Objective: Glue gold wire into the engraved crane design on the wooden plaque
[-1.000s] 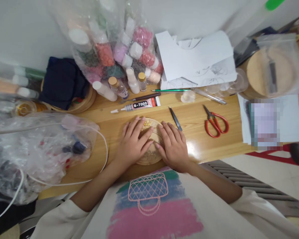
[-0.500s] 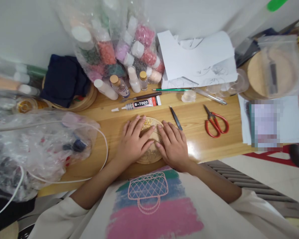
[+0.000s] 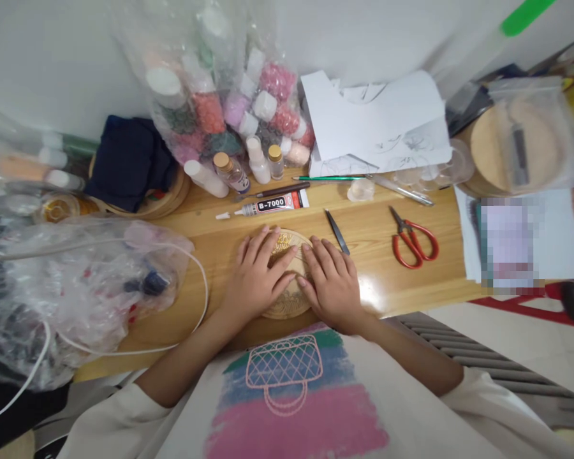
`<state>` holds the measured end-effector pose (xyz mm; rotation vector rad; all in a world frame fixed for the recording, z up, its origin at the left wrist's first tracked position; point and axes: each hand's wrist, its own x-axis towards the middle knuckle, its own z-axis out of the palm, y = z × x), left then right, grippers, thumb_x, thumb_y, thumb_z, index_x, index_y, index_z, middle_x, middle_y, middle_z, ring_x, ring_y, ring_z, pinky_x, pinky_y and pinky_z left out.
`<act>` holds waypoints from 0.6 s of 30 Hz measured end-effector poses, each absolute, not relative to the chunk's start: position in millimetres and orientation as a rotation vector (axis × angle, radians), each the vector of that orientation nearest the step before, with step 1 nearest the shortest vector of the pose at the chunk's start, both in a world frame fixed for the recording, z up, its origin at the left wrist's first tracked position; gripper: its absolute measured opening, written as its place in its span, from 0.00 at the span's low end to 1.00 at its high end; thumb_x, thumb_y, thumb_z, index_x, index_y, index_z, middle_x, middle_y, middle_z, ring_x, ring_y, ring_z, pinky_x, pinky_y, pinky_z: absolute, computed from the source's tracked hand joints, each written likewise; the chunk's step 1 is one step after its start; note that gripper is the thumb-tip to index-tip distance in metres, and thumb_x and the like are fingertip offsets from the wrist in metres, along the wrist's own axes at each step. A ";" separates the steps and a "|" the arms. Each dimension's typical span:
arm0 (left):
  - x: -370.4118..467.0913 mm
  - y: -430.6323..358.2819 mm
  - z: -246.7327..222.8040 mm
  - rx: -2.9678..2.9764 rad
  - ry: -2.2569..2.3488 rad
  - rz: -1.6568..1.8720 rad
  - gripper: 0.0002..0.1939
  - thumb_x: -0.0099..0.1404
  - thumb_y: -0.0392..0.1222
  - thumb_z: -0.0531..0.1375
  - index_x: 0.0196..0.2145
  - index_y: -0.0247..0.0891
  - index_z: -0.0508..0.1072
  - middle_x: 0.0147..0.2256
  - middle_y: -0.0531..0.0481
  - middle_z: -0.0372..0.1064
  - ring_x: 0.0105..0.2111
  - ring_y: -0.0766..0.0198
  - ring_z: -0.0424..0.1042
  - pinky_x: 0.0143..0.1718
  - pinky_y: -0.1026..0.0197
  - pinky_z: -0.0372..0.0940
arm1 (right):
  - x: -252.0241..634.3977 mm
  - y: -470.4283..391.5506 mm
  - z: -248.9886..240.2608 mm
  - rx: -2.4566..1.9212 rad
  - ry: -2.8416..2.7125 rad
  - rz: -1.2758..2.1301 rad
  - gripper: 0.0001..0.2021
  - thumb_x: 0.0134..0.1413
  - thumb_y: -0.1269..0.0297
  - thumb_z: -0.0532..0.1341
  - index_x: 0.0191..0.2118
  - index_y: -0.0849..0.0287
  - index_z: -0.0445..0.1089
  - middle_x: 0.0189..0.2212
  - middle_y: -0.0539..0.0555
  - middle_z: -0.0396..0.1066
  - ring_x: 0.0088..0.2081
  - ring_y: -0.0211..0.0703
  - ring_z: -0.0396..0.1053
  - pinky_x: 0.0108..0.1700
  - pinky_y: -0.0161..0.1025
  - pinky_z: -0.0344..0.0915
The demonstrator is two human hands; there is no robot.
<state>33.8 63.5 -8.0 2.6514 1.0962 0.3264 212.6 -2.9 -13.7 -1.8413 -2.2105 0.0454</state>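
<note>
Under all the objects spreads a glossy, yellow-brown wooden desk (image 3: 377, 229). To the left of one round, pale wooden disc (image 3: 289, 301), well apart from it, lies a big crumpled bag of clear plastic (image 3: 67, 280). The disc itself is close to the desk's near edge; it has engraved lines and, at its far part, a gold-coloured patch (image 3: 283, 242). On its left side rests the left hand (image 3: 258, 275), on its right side the right hand (image 3: 332, 280); both are spread, grasping nothing. To steady the disc well, I judge, the pressure should be equal, and light around the gold. Right of the disc, well apart, are red-handled scissors (image 3: 412, 237); before them, the right hand has some room. Beyond the disc, a grey-and-black glue tube (image 3: 272, 204) limits movement. Slim black tweezers (image 3: 337, 231) end just beside the right hand; whether they touch, I cannot tell.
</note>
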 end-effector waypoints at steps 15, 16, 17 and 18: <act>26.6 67.8 -2.4 2.467 1.053 0.550 0.22 0.69 0.44 0.56 0.59 0.37 0.64 0.61 0.37 0.60 0.63 0.51 0.58 0.62 0.44 0.58 | 218.1 -2.7 -14.5 -1.784 -1.991 0.318 0.24 0.66 0.59 0.50 0.64 0.63 0.56 0.59 0.62 0.66 0.61 0.51 0.61 0.59 0.48 0.58; 25.6 68.4 -0.6 2.417 1.076 0.572 0.22 0.70 0.44 0.55 0.59 0.38 0.64 0.61 0.37 0.60 0.63 0.52 0.59 0.62 0.46 0.59 | 219.2 -2.1 -14.6 -1.765 -1.965 0.348 0.24 0.66 0.60 0.51 0.63 0.62 0.57 0.59 0.61 0.67 0.61 0.51 0.61 0.59 0.49 0.58; 24.6 69.5 1.1 2.376 1.118 0.597 0.21 0.70 0.44 0.55 0.58 0.38 0.65 0.61 0.38 0.60 0.62 0.54 0.60 0.61 0.47 0.60 | 220.4 -1.3 -14.7 -1.743 -1.931 0.382 0.23 0.65 0.60 0.51 0.62 0.62 0.58 0.58 0.61 0.67 0.60 0.51 0.62 0.59 0.50 0.59; 23.4 71.4 2.6 2.350 1.187 0.623 0.20 0.70 0.44 0.55 0.57 0.39 0.66 0.60 0.40 0.61 0.61 0.54 0.62 0.61 0.48 0.61 | 221.7 -0.5 -14.7 -1.719 -1.887 0.414 0.22 0.65 0.60 0.52 0.61 0.61 0.60 0.57 0.61 0.68 0.59 0.51 0.63 0.59 0.50 0.59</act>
